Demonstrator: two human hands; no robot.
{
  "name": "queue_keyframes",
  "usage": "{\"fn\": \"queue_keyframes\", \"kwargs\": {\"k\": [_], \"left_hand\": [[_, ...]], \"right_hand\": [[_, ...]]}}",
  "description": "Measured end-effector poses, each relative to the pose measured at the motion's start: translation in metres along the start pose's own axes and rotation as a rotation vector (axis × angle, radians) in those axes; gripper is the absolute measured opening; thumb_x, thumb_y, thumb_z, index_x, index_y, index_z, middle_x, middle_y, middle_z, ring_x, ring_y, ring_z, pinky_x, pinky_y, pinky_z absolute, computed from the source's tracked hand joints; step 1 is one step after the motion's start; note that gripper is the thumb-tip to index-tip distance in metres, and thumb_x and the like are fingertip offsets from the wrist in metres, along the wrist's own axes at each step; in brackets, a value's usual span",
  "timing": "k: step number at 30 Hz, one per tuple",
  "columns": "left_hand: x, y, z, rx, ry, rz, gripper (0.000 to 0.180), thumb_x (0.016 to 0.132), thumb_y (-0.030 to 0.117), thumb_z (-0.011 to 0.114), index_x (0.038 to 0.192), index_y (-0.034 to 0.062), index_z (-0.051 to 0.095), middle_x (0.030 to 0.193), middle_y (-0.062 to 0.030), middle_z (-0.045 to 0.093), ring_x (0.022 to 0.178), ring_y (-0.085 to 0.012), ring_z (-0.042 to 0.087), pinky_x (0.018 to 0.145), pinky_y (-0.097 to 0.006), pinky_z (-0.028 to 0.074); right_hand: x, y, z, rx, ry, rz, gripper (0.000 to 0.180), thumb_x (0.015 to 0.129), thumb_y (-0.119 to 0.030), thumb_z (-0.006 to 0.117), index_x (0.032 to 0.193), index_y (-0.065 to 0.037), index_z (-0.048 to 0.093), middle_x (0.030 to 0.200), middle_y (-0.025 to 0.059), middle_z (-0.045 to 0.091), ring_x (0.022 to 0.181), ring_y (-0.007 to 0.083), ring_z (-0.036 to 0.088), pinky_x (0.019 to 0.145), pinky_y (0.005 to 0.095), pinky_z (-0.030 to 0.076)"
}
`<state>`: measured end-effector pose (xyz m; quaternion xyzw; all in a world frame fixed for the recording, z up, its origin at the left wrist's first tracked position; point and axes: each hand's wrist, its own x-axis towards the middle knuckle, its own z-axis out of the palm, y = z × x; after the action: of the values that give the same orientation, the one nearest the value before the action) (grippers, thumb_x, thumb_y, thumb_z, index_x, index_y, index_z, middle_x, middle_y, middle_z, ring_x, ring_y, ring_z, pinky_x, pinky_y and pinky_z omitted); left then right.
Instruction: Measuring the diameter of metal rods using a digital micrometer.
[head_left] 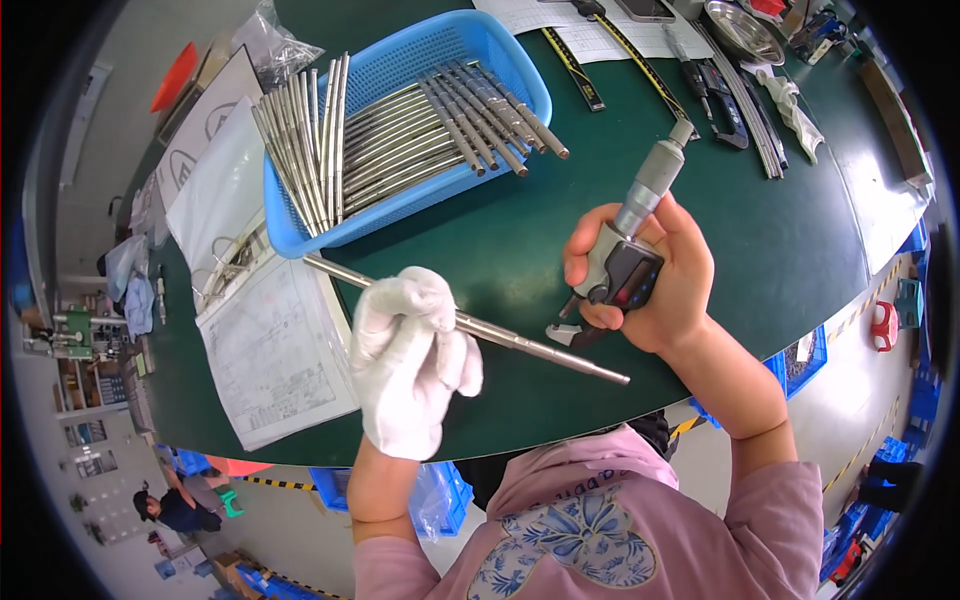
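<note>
My left hand (pixel 408 355), in a white glove, is closed around a slim metal rod (pixel 540 348) with stepped sections. The rod slants from the basket's near edge down to the right. In my bare right hand (pixel 672 268) is a digital micrometer (pixel 630 262), its thimble pointing up and away from me. The micrometer's measuring jaw lies close to the rod's right part; they look apart, though I cannot be certain. Beyond my left hand, a blue plastic basket (pixel 290 238) holds many similar metal rods (pixel 395 150), some laid crosswise over others.
Drawing sheets (pixel 275 345) lie at the table's left. Toward the far right are a tape measure (pixel 645 70), a digital caliper (pixel 722 105), a crumpled white glove (pixel 792 108) and a metal bowl (pixel 745 32). Blue bins (pixel 800 365) stand on the floor. Another person (pixel 185 505) sits at far left.
</note>
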<state>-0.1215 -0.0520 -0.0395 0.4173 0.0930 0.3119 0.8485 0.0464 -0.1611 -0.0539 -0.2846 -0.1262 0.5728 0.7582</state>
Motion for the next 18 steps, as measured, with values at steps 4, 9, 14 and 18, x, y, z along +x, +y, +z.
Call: {"fn": "queue_keyframes", "kwargs": {"k": [4, 9, 14, 18], "left_hand": [[-0.003, -0.009, 0.005, -0.003, 0.046, -0.071, 0.012, 0.087, 0.000, 0.038, 0.091, 0.0011, 0.048, 0.083, -0.0093, 0.044, 0.048, -0.0102, 0.044, 0.043, -0.025, 0.047], [-0.004, -0.015, 0.003, -0.005, 0.075, -0.114, 0.012, 0.087, 0.000, 0.037, 0.090, 0.0013, 0.048, 0.082, -0.0093, 0.044, 0.048, -0.0103, 0.045, 0.044, -0.026, 0.047], [-0.005, -0.018, 0.004, 0.005, 0.064, -0.113, 0.013, 0.086, -0.002, 0.036, 0.087, 0.0012, 0.048, 0.080, -0.0090, 0.044, 0.049, -0.0108, 0.046, 0.046, -0.026, 0.048], [-0.004, -0.020, 0.004, 0.006, 0.032, -0.109, 0.014, 0.085, -0.004, 0.035, 0.085, 0.0016, 0.048, 0.080, -0.0090, 0.044, 0.049, -0.0111, 0.046, 0.047, -0.026, 0.048]], "right_hand": [[-0.002, 0.003, 0.001, 0.039, 0.007, 0.027, 0.064, 0.084, -0.052, 0.022, 0.082, 0.005, 0.050, 0.069, 0.0182, 0.053, 0.037, 0.0163, 0.041, 0.033, 0.0235, 0.035], [-0.002, 0.005, 0.001, 0.072, -0.035, 0.056, 0.065, 0.084, -0.052, 0.022, 0.082, 0.006, 0.050, 0.070, 0.0189, 0.053, 0.038, 0.0163, 0.042, 0.033, 0.0233, 0.036], [0.000, 0.006, 0.001, 0.133, -0.009, 0.109, 0.065, 0.084, -0.053, 0.022, 0.082, 0.006, 0.050, 0.070, 0.0198, 0.054, 0.038, 0.0164, 0.042, 0.033, 0.0230, 0.037], [0.000, 0.004, -0.001, 0.132, -0.019, 0.182, 0.067, 0.080, -0.057, 0.026, 0.084, 0.004, 0.052, 0.071, 0.0176, 0.055, 0.043, 0.0149, 0.045, 0.034, 0.0222, 0.036]]}}
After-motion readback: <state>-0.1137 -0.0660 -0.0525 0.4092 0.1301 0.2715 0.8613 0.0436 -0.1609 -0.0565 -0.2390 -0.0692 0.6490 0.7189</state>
